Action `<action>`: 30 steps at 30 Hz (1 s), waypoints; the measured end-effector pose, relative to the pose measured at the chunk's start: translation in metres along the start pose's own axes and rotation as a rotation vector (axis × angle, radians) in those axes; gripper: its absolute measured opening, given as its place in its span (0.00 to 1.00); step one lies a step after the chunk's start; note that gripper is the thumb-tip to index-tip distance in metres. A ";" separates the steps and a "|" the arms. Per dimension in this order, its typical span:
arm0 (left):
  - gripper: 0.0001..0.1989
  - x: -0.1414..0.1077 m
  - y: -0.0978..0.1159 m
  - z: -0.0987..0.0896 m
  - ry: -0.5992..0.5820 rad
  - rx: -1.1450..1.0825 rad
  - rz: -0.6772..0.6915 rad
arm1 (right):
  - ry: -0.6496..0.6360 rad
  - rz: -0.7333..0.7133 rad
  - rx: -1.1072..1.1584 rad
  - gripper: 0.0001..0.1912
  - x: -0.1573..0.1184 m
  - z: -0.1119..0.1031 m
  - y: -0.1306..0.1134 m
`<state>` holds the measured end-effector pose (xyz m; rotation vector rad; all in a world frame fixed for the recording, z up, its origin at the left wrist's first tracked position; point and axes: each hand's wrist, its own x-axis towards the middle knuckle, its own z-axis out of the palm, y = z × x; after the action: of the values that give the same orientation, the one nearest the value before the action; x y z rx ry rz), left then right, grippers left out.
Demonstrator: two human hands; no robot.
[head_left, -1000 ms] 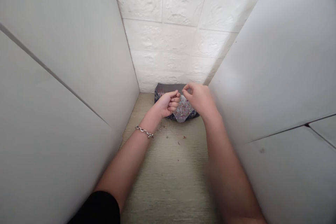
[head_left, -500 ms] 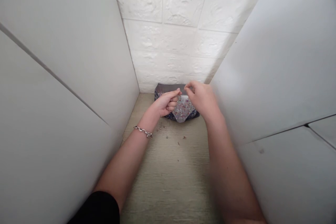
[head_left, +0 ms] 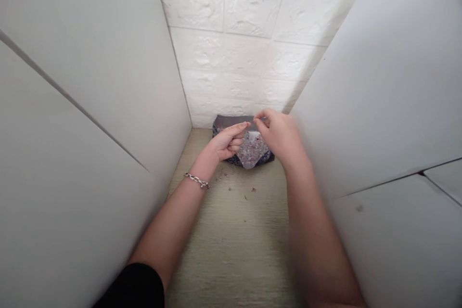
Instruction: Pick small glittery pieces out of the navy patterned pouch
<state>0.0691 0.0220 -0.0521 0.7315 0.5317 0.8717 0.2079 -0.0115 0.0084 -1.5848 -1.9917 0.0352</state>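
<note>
My left hand (head_left: 230, 141) is closed, thumb and index finger pinched together, above the left side of a dark patterned box (head_left: 267, 158). Facing it, my right hand (head_left: 277, 135) also holds a pinch, its fingertips just short of the left ones. Whatever sits between the fingertips is too small to make out. Below the hands, a pale, pointed tray or paper (head_left: 248, 165) bears a heap of small multicoloured beads (head_left: 253, 148). Part of the box and the beads is hidden behind my left hand.
Tall pale panels (head_left: 90, 57) rise on the left, with similar panels (head_left: 375, 86) on the right. A white brick-textured wall (head_left: 249, 53) closes the back. Small dark scraps (head_left: 253, 189) lie on the light wood-grain surface (head_left: 231, 250). A chain bracelet (head_left: 197, 180) circles my left wrist.
My right hand has shifted very slightly, its wrist a touch higher and to the right. The left hand stays almost where it was, still pinched.
</note>
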 end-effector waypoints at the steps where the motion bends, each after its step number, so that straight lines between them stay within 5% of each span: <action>1: 0.09 0.000 0.000 0.000 0.002 -0.015 0.001 | 0.004 -0.001 -0.002 0.12 0.000 0.000 0.000; 30: 0.06 0.004 -0.005 0.000 -0.054 -0.225 -0.004 | -0.015 0.006 -0.014 0.13 0.000 0.002 -0.002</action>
<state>0.0736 0.0226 -0.0563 0.5466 0.3797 0.8895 0.2046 -0.0114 0.0074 -1.6035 -2.0028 0.0349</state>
